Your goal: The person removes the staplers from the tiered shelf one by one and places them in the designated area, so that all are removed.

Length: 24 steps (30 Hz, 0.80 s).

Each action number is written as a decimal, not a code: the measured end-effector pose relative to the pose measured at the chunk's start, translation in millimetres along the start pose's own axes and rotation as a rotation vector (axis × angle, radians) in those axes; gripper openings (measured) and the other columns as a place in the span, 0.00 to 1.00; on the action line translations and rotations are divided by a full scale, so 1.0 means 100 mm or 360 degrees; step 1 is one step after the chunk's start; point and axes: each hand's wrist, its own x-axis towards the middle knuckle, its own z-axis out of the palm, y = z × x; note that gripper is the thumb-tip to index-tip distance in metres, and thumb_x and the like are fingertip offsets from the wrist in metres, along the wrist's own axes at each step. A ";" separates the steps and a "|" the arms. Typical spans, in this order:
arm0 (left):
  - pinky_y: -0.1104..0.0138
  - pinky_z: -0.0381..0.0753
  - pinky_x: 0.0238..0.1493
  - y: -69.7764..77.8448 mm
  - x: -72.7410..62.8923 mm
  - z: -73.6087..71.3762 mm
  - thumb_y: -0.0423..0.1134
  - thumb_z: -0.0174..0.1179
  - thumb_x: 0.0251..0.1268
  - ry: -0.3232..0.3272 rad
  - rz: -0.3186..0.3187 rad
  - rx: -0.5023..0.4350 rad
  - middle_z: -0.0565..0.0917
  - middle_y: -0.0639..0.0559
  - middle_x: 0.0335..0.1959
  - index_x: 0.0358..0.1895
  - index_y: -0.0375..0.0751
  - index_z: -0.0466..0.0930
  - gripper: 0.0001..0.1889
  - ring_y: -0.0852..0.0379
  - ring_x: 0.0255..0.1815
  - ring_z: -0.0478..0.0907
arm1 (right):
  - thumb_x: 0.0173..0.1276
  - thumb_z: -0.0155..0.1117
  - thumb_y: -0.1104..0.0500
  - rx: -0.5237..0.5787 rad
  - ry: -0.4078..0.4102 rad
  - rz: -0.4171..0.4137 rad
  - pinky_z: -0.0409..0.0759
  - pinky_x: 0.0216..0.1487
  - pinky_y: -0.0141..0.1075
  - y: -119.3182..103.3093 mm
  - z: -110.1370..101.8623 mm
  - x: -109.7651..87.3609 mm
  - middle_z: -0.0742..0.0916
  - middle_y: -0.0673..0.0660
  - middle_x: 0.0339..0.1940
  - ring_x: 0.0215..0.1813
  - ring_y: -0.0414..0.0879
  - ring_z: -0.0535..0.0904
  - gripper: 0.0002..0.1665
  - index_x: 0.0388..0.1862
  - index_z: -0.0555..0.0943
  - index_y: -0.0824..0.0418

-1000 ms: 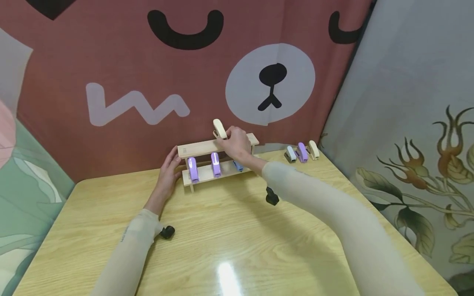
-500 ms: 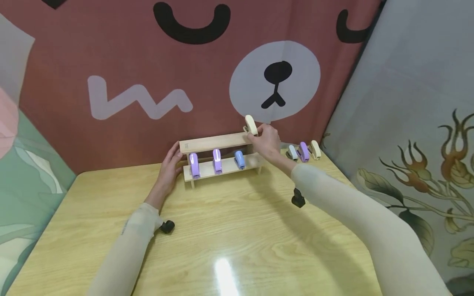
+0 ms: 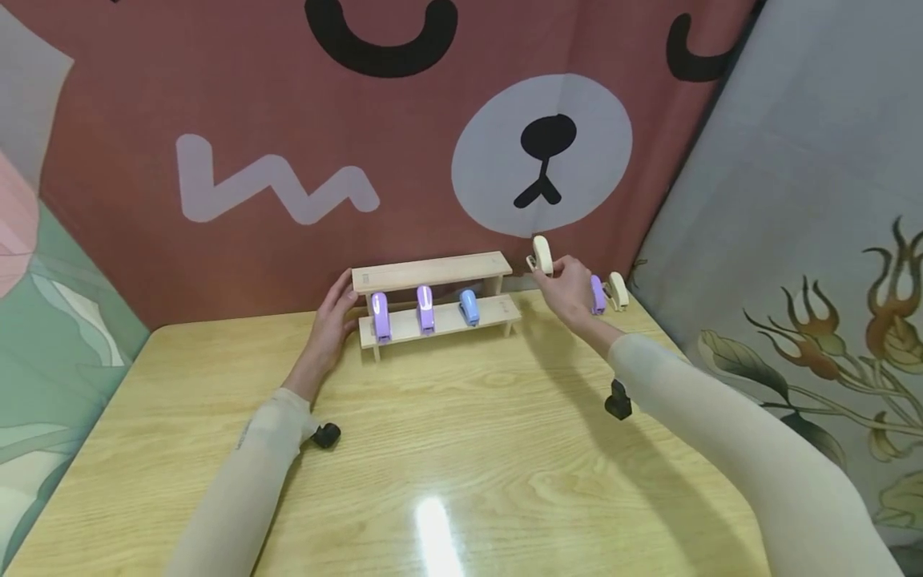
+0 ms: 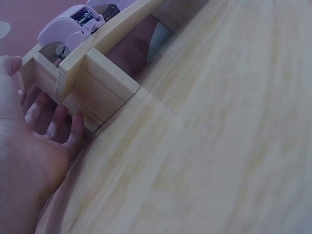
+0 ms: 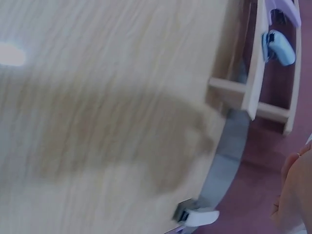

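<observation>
My right hand (image 3: 566,290) pinches a cream mini stapler (image 3: 542,255) in the air, to the right of a two-tier wooden rack (image 3: 433,271). Two purple staplers (image 3: 425,309) and a blue stapler (image 3: 469,308) stand in a row on the rack's lower shelf. At the rack's left end is my left hand (image 3: 333,324); its loosely bent fingers (image 4: 53,119) touch the side there. The right wrist view catches only part of my right hand (image 5: 295,190) at the edge, with its stapler out of sight.
Behind my right hand, a purple stapler (image 3: 598,295) and another cream stapler (image 3: 618,291) stand on the wooden table (image 3: 433,433). A pale grey stapler (image 5: 201,217) beside them appears in the right wrist view. A printed curtain (image 3: 288,240) hangs right behind the rack.
My right hand has carried the cream stapler rightward, from above the rack's upper shelf to beyond its right end. The blue stapler has come into full view. My left hand stays at the rack.
</observation>
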 end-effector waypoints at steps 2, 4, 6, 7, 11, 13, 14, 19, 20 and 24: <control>0.51 0.69 0.62 -0.01 0.01 -0.01 0.47 0.51 0.82 -0.0010 0.0009 -0.0012 0.59 0.49 0.80 0.83 0.57 0.54 0.31 0.39 0.74 0.58 | 0.67 0.69 0.47 -0.0022 -0.0004 0.0040 0.75 0.36 0.47 0.09 0.00 0.00 0.85 0.58 0.35 0.36 0.53 0.80 0.20 0.43 0.82 0.63; 0.48 0.68 0.63 -0.02 0.02 -0.02 0.45 0.49 0.83 -0.0021 0.0019 -0.0031 0.58 0.48 0.80 0.83 0.55 0.52 0.31 0.37 0.75 0.57 | 0.67 0.69 0.47 -0.0055 -0.0004 0.0069 0.76 0.37 0.48 0.18 0.00 0.00 0.86 0.58 0.35 0.37 0.53 0.81 0.19 0.43 0.83 0.63; 0.43 0.66 0.65 -0.02 0.03 -0.02 0.43 0.48 0.84 -0.0028 0.0028 -0.0054 0.57 0.46 0.81 0.83 0.53 0.51 0.31 0.35 0.75 0.55 | 0.66 0.69 0.47 -0.0083 -0.0005 0.0098 0.76 0.40 0.50 0.27 0.01 0.00 0.86 0.59 0.36 0.39 0.54 0.80 0.20 0.43 0.84 0.64; 0.41 0.64 0.66 -0.02 0.03 -0.02 0.43 0.48 0.84 -0.0032 0.0028 -0.0061 0.56 0.46 0.81 0.84 0.52 0.50 0.31 0.35 0.75 0.55 | 0.66 0.68 0.48 -0.0092 -0.0008 0.0111 0.76 0.43 0.51 0.32 0.02 0.00 0.86 0.59 0.37 0.42 0.54 0.80 0.20 0.43 0.84 0.64; 0.40 0.62 0.67 -0.02 0.03 -0.02 0.43 0.48 0.84 -0.0024 0.0015 -0.0063 0.57 0.46 0.81 0.83 0.53 0.51 0.31 0.36 0.74 0.57 | 0.66 0.67 0.49 -0.0086 -0.0044 0.0154 0.75 0.50 0.53 0.50 0.07 0.00 0.85 0.60 0.40 0.46 0.55 0.78 0.20 0.45 0.83 0.65; 0.42 0.64 0.67 -0.01 0.02 -0.01 0.44 0.49 0.83 -0.0016 0.0005 -0.0049 0.58 0.47 0.80 0.83 0.55 0.52 0.31 0.38 0.74 0.58 | 0.67 0.67 0.49 -0.0061 -0.0069 0.0173 0.76 0.49 0.53 0.59 0.09 0.01 0.85 0.60 0.40 0.45 0.56 0.79 0.19 0.44 0.83 0.65; 0.43 0.64 0.66 -0.01 0.02 -0.01 0.45 0.50 0.83 -0.0014 0.0002 -0.0044 0.59 0.47 0.80 0.83 0.56 0.53 0.31 0.38 0.74 0.58 | 0.67 0.67 0.49 -0.0056 -0.0081 0.0185 0.76 0.48 0.52 0.63 0.10 0.01 0.85 0.60 0.39 0.44 0.56 0.79 0.19 0.44 0.83 0.65; 0.43 0.64 0.66 -0.01 0.01 0.01 0.47 0.51 0.82 -0.0018 0.0008 -0.0034 0.59 0.47 0.80 0.83 0.56 0.53 0.32 0.37 0.76 0.56 | 0.69 0.67 0.50 -0.0069 -0.0159 0.0221 0.77 0.44 0.52 0.77 0.15 -0.01 0.86 0.61 0.38 0.42 0.56 0.80 0.17 0.41 0.83 0.64; 0.43 0.64 0.66 -0.01 0.00 0.01 0.47 0.52 0.82 -0.0019 0.0011 -0.0033 0.59 0.47 0.80 0.83 0.56 0.53 0.32 0.37 0.76 0.55 | 0.70 0.67 0.50 -0.0079 -0.0179 0.0220 0.77 0.44 0.52 0.78 0.16 -0.01 0.86 0.62 0.39 0.42 0.57 0.80 0.17 0.42 0.83 0.64; 0.46 0.66 0.64 -0.01 0.01 0.00 0.47 0.52 0.82 -0.0015 0.0014 -0.0007 0.59 0.48 0.80 0.83 0.57 0.53 0.32 0.38 0.75 0.57 | 0.70 0.68 0.49 -0.0138 -0.0225 0.0211 0.77 0.42 0.52 0.79 0.22 -0.01 0.87 0.62 0.39 0.42 0.57 0.81 0.18 0.41 0.84 0.65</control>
